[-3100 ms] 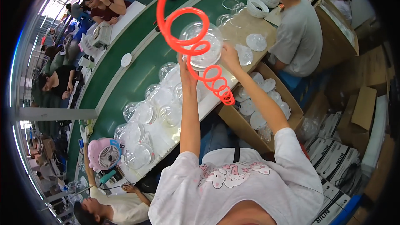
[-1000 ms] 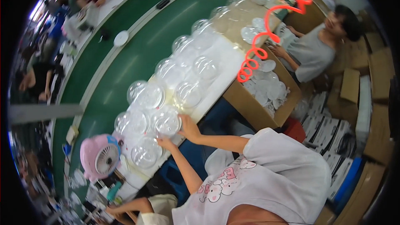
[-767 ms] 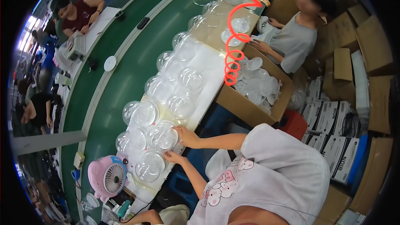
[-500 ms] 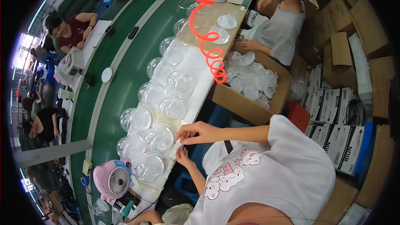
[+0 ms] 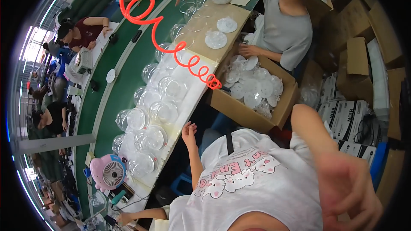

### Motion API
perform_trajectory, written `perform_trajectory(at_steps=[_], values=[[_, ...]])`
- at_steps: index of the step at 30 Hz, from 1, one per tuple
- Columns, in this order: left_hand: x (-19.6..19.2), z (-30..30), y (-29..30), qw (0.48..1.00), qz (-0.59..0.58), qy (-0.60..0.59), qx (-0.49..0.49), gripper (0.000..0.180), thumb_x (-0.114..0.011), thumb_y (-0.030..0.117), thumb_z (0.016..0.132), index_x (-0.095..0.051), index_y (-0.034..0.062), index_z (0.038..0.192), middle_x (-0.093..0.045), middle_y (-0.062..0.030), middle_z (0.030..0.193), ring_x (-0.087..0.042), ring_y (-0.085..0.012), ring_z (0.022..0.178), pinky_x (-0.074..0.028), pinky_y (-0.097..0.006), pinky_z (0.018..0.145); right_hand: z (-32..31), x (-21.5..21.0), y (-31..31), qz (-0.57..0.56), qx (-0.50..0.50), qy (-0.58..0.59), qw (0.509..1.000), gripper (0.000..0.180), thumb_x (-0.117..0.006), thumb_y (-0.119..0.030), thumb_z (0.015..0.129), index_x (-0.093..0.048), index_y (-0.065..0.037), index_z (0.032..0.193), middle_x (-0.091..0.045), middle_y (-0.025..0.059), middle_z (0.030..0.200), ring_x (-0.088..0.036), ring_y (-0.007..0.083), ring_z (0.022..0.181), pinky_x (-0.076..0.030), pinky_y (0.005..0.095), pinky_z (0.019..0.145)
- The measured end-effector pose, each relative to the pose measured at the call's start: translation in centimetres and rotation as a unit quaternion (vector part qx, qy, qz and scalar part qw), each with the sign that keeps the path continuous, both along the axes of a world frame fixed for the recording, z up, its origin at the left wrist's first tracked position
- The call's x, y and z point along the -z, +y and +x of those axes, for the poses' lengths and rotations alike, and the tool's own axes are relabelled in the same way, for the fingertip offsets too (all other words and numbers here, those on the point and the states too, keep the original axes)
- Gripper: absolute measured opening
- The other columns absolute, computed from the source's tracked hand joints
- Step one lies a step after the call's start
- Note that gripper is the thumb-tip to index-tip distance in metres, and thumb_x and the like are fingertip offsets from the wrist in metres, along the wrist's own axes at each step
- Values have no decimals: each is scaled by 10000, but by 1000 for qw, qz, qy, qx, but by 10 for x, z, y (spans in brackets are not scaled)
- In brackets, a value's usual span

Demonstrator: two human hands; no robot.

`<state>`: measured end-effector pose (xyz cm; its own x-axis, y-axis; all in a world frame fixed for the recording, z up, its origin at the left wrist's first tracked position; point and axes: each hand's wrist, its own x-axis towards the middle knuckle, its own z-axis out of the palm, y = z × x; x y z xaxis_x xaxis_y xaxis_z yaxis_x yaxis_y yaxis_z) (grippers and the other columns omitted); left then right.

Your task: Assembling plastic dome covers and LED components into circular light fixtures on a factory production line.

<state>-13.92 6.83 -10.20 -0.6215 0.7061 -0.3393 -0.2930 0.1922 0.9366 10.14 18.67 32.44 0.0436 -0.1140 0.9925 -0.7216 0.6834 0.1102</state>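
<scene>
My left hand [image 5: 189,130] is at the near edge of the white worktable [image 5: 193,86], fingers apart and holding nothing. It is nearest to a clear plastic dome [image 5: 164,112], one of several domes lined up along the table. My right hand [image 5: 347,189] is raised close to the camera at the lower right. It is blurred, its fingers are spread, and nothing shows in it. My white printed T-shirt fills the lower middle.
A green conveyor belt [image 5: 124,77] runs beside the table. A cardboard box [image 5: 252,111] of clear discs stands to the right, with a co-worker in a grey shirt [image 5: 284,28] behind it. A red coiled hose [image 5: 171,47] hangs overhead. A pink fan [image 5: 108,172] sits at the lower left.
Both hands have left the domes. My right hand has swung back up to the lower right near the camera, and my left hand now rests at the table edge. The view has shifted.
</scene>
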Motion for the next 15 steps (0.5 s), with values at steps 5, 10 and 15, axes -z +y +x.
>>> perform_trajectory(at_steps=[5,10,15], values=[[-6,10,-3,999,-22,-18,-44,281,-504,170,876,-518,36,1122,-606,-95,996,-592,-156,870,-471,-248,737,12,-8,21,63,23,30,997,211,-566,-77,783,-508,-142,975,-464,-128,992,-464,0,681,-376,180,572],[-19,-5,5,997,-22,-15,-69,286,-489,179,876,-516,34,1122,-603,-103,992,-590,-169,888,-466,-259,756,9,-9,21,71,193,80,975,265,-478,-210,883,-490,-173,1145,-443,-105,1087,-453,0,789,-383,184,594],[-30,-35,23,998,9,-9,-63,295,-488,187,872,-509,32,1122,-600,-106,987,-593,-185,890,-467,-273,763,-1,-18,27,62,249,31,966,286,-435,-254,908,-474,-146,1169,-443,-84,1078,-452,21,833,-398,176,619]])
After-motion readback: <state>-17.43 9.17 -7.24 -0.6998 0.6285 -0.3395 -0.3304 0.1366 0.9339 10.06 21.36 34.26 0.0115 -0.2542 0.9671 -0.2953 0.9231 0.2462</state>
